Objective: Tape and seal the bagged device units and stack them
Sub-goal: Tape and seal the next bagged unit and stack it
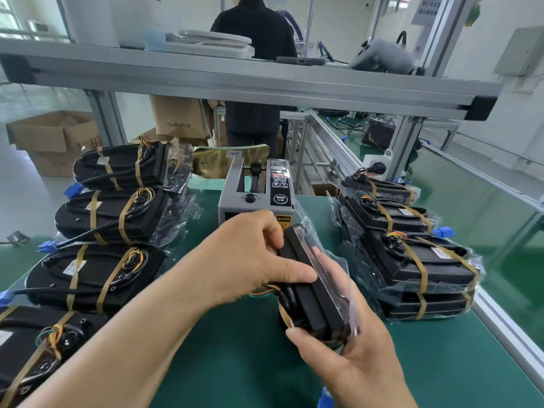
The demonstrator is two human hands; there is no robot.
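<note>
1. Closest to me, my left hand (pixel 250 260) and right hand (pixel 350 360) are both wrapped round one bagged unit (pixel 312 293), which is tilted on end just above the surface. The left hand's fingers curl over the upper end and its thumb lies along the side. The right hand cradles the lower end from beneath, with its thumb pressed on the near corner.
2. Green surface (pixel 235 363) carries everything else and is the biggest thing in view.
3. Row of bagged units (pixel 112 219) runs along my left, lying flat one behind another with loose plastic trailing toward the middle. I judge these are waiting to be sealed.
4. Stack of bagged units (pixel 412 269) sits piled on my right. I take it for the finished pile.
5. Tape dispenser (pixel 253 195) stands straight ahead, just beyond my left hand. The hand hides the outlet, so I cannot tell whether a strip is ready.
6. Step in hand, as I judge it: I am gathering the loose bag against this unit's body before taping it shut.
7. Next move, I think, calls for one hand to pin the fold alone while the other reaches to the dispenser for a strip. The fold must not spring open in that moment. Once sealed, the unit belongs on the right-hand stack.
</note>
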